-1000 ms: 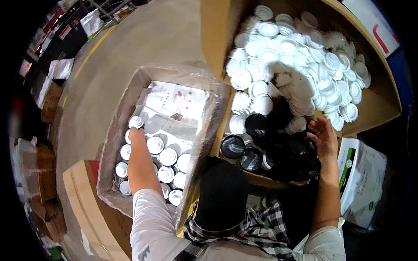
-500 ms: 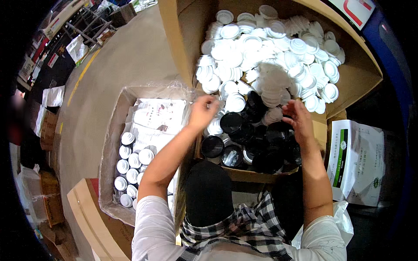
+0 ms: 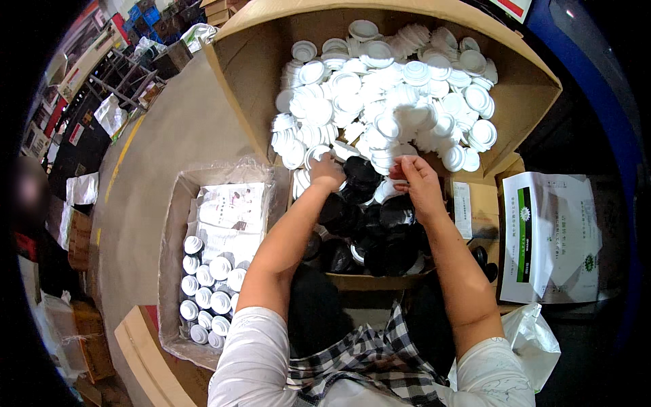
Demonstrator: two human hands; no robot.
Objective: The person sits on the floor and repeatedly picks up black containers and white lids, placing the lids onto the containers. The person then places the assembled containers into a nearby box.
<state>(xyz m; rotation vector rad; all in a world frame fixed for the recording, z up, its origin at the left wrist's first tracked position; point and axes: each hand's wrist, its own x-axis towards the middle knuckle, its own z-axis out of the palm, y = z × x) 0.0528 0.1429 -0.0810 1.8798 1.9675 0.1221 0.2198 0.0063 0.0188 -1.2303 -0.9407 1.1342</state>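
Since 1 s ago, left hand (image 3: 327, 173) moved from jars (image 3: 210, 285) to black lids (image 3: 369, 224), right hand (image 3: 417, 183) pinching white lid (image 3: 401, 171), left grip unclear.

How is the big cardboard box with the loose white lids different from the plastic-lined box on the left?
The big cardboard box holds a loose heap of white lids with black jars at its near side; the plastic-lined box holds white-capped jars standing in rows beside printed sheets. The first is far fuller. Both hands, left and right, reach into the big box; none is in the lined one. Both boxes are open-topped cardboard.
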